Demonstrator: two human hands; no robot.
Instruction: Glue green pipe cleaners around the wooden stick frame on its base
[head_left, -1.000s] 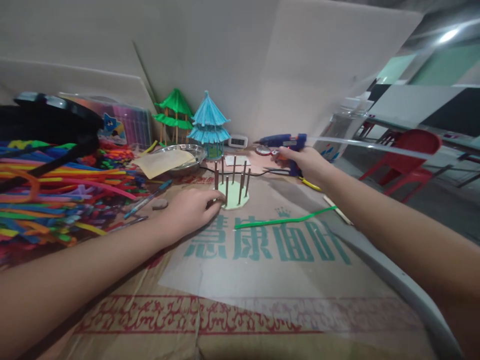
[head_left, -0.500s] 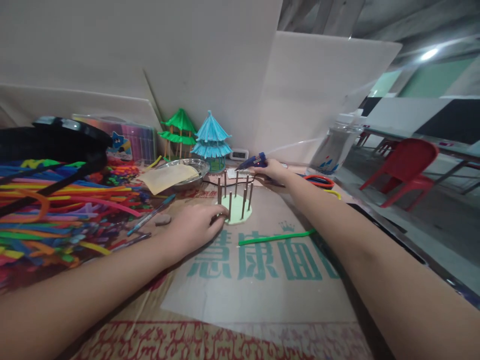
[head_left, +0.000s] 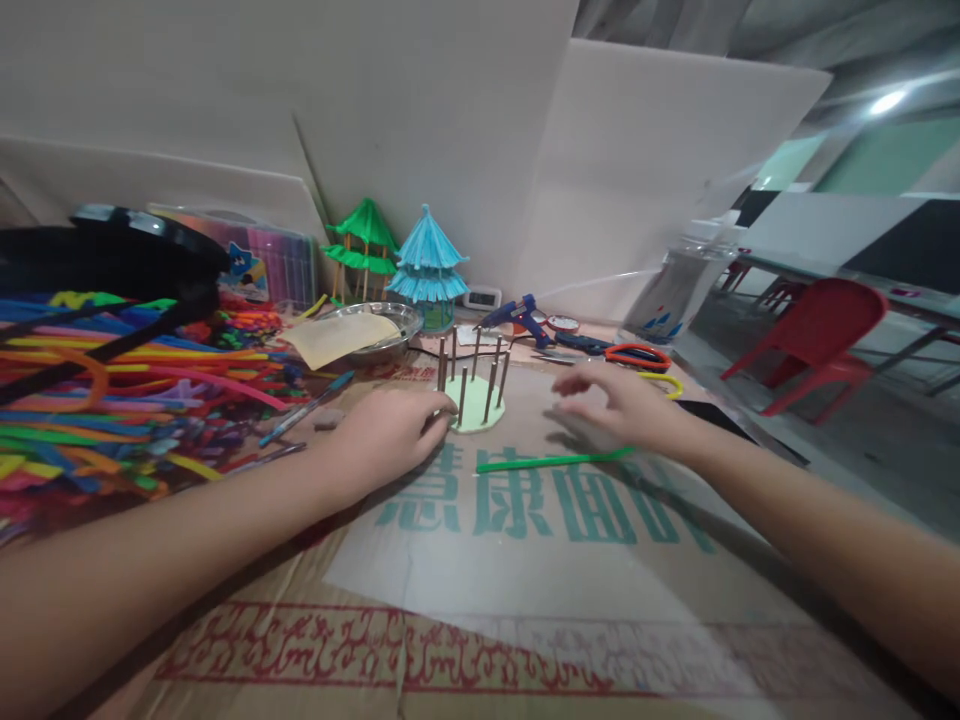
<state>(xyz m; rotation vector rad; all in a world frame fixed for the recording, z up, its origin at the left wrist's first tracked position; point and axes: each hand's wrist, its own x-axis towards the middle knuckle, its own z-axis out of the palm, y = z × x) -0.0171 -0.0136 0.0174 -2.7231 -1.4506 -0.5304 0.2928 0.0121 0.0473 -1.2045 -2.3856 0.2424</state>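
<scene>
A pale green base [head_left: 480, 405] with several upright brown sticks stands on the printed sheet [head_left: 525, 580]. My left hand [head_left: 394, 435] is at its left edge, thumb and fingers pinched together at the rim. My right hand [head_left: 615, 405] hovers right of the base with its fingers apart and nothing between them. Under it and to its left, a green pipe cleaner [head_left: 540, 463] lies on the sheet. Behind the base the blue glue gun [head_left: 516, 315] rests on the table.
Colourful pipe cleaners [head_left: 135, 390] heap at the left, near a pen [head_left: 307, 408]. Behind are a metal dish [head_left: 409, 320], a green model pavilion [head_left: 365, 240] and a blue one [head_left: 427, 260]. Orange-handled scissors [head_left: 637, 355] and a clear bottle [head_left: 664, 290] stand back right.
My right hand has let go of the glue gun and come back toward me, right of the base. My left hand stays at the base's edge. The view has shifted slightly.
</scene>
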